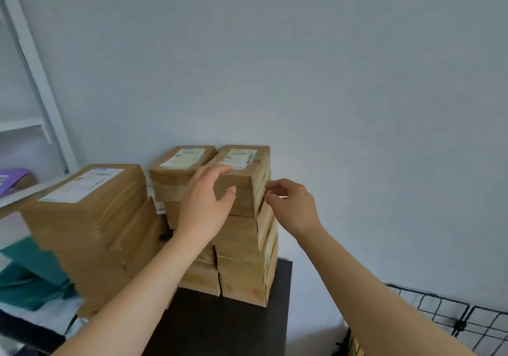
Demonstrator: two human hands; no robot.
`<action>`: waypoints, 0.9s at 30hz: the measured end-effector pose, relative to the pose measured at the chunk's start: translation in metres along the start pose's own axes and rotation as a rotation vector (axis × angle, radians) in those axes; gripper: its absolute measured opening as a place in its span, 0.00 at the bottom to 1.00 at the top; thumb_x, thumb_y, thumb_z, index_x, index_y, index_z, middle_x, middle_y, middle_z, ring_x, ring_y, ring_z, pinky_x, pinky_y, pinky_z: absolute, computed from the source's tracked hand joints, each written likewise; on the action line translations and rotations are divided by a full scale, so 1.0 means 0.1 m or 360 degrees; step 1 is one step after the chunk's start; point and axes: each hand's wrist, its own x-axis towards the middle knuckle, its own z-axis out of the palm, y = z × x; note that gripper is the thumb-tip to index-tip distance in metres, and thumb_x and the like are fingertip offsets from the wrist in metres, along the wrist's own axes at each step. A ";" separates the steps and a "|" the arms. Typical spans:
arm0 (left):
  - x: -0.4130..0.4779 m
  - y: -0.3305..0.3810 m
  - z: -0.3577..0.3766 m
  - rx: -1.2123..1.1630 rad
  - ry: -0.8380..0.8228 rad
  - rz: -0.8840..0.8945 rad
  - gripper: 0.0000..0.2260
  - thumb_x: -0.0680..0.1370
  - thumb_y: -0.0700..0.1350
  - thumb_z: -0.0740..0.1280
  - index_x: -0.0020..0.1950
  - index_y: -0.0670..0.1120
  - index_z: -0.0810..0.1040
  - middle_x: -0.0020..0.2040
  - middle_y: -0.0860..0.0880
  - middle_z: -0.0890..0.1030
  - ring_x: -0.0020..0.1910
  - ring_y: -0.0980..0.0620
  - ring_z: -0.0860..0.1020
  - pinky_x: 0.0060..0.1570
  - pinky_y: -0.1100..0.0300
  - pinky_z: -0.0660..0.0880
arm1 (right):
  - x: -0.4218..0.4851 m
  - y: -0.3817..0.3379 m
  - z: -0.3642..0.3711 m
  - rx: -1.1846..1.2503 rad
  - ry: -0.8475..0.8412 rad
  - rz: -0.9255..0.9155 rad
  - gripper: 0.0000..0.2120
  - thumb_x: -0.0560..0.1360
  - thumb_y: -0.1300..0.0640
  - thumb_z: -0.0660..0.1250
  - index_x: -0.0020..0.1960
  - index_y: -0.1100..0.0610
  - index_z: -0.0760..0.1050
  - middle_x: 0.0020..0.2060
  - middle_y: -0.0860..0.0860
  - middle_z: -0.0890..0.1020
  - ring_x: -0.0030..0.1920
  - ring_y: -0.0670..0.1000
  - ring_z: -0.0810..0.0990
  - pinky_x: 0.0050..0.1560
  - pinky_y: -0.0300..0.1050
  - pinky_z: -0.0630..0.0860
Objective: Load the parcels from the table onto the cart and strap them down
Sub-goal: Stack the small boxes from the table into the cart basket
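Plain grey wall (330,67); white shelving (41,80) left.

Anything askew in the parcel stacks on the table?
Yes: the right stack is ragged. Its parcels sit twisted against each other, edges not flush, and the top parcel under the left hand is skewed from the one below. Nothing looks torn or spilled.
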 end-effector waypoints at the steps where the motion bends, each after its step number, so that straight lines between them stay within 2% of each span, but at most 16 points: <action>1: 0.08 -0.06 -0.05 -0.0004 0.0007 -0.0025 0.16 0.77 0.44 0.65 0.65 0.53 0.73 0.66 0.55 0.70 0.67 0.56 0.67 0.65 0.61 0.62 | 0.04 -0.04 0.03 0.0025 0.0012 0.0035 0.14 0.74 0.57 0.63 0.59 0.51 0.77 0.53 0.47 0.80 0.51 0.46 0.78 0.50 0.41 0.75; 4: 0.31 -0.21 -0.11 0.0085 -0.0090 -0.0090 0.19 0.77 0.47 0.65 0.68 0.52 0.69 0.69 0.53 0.67 0.69 0.53 0.66 0.67 0.57 0.63 | 0.15 -0.12 0.08 0.0052 0.0002 0.0152 0.16 0.75 0.55 0.63 0.62 0.51 0.74 0.55 0.49 0.80 0.50 0.48 0.78 0.51 0.43 0.76; 7: 0.50 -0.29 -0.09 0.0169 -0.0212 -0.0138 0.24 0.77 0.52 0.65 0.71 0.52 0.65 0.71 0.52 0.64 0.69 0.52 0.66 0.66 0.56 0.64 | 0.28 -0.17 0.10 0.0081 -0.0019 0.0234 0.18 0.77 0.54 0.63 0.66 0.53 0.71 0.56 0.49 0.78 0.49 0.48 0.76 0.49 0.41 0.71; 10: 0.66 -0.31 -0.03 0.0190 -0.0253 -0.0193 0.25 0.77 0.54 0.65 0.72 0.51 0.64 0.72 0.51 0.64 0.69 0.51 0.66 0.63 0.56 0.65 | 0.43 -0.19 0.14 0.0153 -0.0038 0.0325 0.21 0.78 0.53 0.62 0.69 0.54 0.67 0.63 0.51 0.75 0.43 0.46 0.74 0.50 0.41 0.69; 11: 0.72 -0.32 -0.01 0.0199 -0.0258 -0.0205 0.25 0.77 0.54 0.64 0.72 0.50 0.64 0.71 0.51 0.65 0.68 0.51 0.67 0.61 0.58 0.66 | 0.48 -0.18 0.16 0.0172 -0.0043 0.0353 0.22 0.78 0.52 0.62 0.70 0.54 0.66 0.65 0.51 0.73 0.46 0.47 0.75 0.51 0.41 0.69; 13: 0.85 -0.32 0.02 0.0233 -0.0299 -0.0243 0.24 0.77 0.55 0.64 0.71 0.49 0.66 0.70 0.50 0.67 0.67 0.51 0.69 0.59 0.59 0.66 | 0.58 -0.16 0.21 0.0233 -0.0055 0.0416 0.25 0.77 0.51 0.63 0.72 0.55 0.63 0.68 0.52 0.70 0.59 0.52 0.74 0.58 0.45 0.70; 15: 0.98 -0.33 0.05 0.0298 -0.0433 -0.0307 0.23 0.78 0.56 0.62 0.70 0.48 0.67 0.69 0.50 0.69 0.67 0.51 0.69 0.61 0.56 0.67 | 0.67 -0.14 0.26 0.0304 -0.0072 0.0487 0.28 0.76 0.49 0.64 0.73 0.55 0.61 0.70 0.53 0.69 0.67 0.54 0.69 0.63 0.47 0.67; 18: 1.12 -0.33 0.09 0.0392 -0.0642 -0.0391 0.24 0.78 0.59 0.59 0.69 0.48 0.68 0.69 0.51 0.70 0.67 0.51 0.70 0.63 0.53 0.69 | 0.79 -0.13 0.31 0.0375 -0.0111 0.0537 0.30 0.76 0.48 0.64 0.74 0.55 0.59 0.69 0.54 0.69 0.68 0.55 0.69 0.63 0.47 0.67; 22: 1.25 -0.32 0.16 0.0420 -0.0704 -0.0475 0.25 0.77 0.60 0.61 0.70 0.48 0.67 0.69 0.50 0.69 0.66 0.50 0.71 0.62 0.54 0.69 | 0.91 -0.14 0.38 0.0513 -0.0170 0.0579 0.33 0.75 0.45 0.65 0.75 0.55 0.57 0.66 0.53 0.73 0.64 0.53 0.72 0.59 0.44 0.68; 24: 1.29 -0.30 0.18 0.0360 -0.0712 -0.0528 0.24 0.77 0.59 0.62 0.69 0.47 0.69 0.66 0.50 0.71 0.64 0.49 0.72 0.61 0.54 0.69 | 0.94 -0.13 0.43 0.0538 -0.0179 0.0556 0.33 0.73 0.44 0.66 0.73 0.53 0.60 0.65 0.51 0.74 0.63 0.52 0.74 0.60 0.44 0.70; 26: 1.34 -0.27 0.20 0.0229 -0.0660 -0.0570 0.18 0.77 0.57 0.62 0.60 0.47 0.74 0.55 0.51 0.74 0.60 0.49 0.73 0.60 0.54 0.69 | 0.96 -0.10 0.47 0.0518 -0.0147 0.0507 0.30 0.71 0.44 0.68 0.69 0.51 0.65 0.62 0.50 0.75 0.62 0.52 0.74 0.63 0.49 0.72; 27: 1.35 -0.26 0.20 0.0181 -0.0621 -0.0574 0.15 0.77 0.57 0.63 0.59 0.49 0.75 0.53 0.52 0.75 0.60 0.48 0.73 0.60 0.53 0.69 | 0.96 -0.10 0.49 0.0515 -0.0127 0.0484 0.28 0.70 0.44 0.68 0.67 0.51 0.66 0.61 0.49 0.76 0.61 0.51 0.74 0.63 0.51 0.72</action>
